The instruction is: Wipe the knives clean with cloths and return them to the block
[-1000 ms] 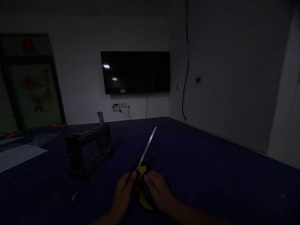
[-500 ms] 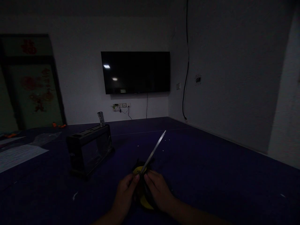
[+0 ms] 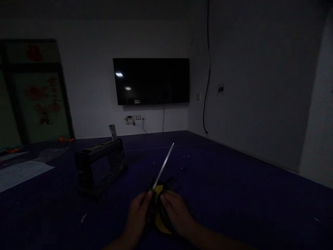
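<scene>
Down at the near edge of the dark blue table (image 3: 234, 194), the left hand (image 3: 137, 216) is closed around the handle of a long thin blade (image 3: 162, 166) — it rises tilted away and to the right. The right hand (image 3: 177, 213), just beside it, has its fingers curled over a yellow and black object (image 3: 161, 227) and grips it against the table. A dark knife block (image 3: 100, 166) stands well apart, toward the left edge.

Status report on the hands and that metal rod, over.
Left hand gripping metal rod at its base, tip angled up. Right hand on yellow-and-black object. Dark block stands apart, left.
</scene>
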The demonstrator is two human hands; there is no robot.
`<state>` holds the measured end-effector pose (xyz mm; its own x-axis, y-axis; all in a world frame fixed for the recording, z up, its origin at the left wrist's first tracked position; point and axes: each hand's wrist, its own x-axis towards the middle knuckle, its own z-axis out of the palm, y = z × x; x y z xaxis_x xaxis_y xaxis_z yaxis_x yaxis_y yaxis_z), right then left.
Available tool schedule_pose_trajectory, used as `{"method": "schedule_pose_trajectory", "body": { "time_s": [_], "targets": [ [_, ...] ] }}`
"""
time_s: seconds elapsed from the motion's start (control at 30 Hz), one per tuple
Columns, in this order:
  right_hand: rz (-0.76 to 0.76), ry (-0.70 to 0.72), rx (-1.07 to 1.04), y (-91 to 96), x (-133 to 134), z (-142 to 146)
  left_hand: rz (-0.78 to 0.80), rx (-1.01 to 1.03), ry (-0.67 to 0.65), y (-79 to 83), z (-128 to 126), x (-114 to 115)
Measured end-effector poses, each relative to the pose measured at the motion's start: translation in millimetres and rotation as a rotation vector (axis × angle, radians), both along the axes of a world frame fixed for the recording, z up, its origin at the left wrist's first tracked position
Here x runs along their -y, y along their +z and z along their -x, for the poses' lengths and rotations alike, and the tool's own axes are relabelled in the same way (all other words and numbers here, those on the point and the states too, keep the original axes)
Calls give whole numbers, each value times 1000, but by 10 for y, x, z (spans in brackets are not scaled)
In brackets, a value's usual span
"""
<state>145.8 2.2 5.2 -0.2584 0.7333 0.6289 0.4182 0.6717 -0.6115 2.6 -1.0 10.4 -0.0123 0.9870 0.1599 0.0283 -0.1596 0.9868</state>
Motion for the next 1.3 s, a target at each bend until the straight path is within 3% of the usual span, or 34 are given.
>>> {"method": "schedule_pose_trajectory", "body": {
  "time_s": [0.37,0.6,0.83,1.3],
  "targets": [
    [23,35,-23,13,-12,-12,-99,-112,-49,-26,1,14],
    [28,5,-27,21,-7,0,-206,-232,92,-78,43,-69],
    [2,-2,20,12,1,0,-255,-216,189,-71,69,-94],
    [-26,-37,76,38,49,-6,-226,-201,278,-49,66,-110]
  ]
}}
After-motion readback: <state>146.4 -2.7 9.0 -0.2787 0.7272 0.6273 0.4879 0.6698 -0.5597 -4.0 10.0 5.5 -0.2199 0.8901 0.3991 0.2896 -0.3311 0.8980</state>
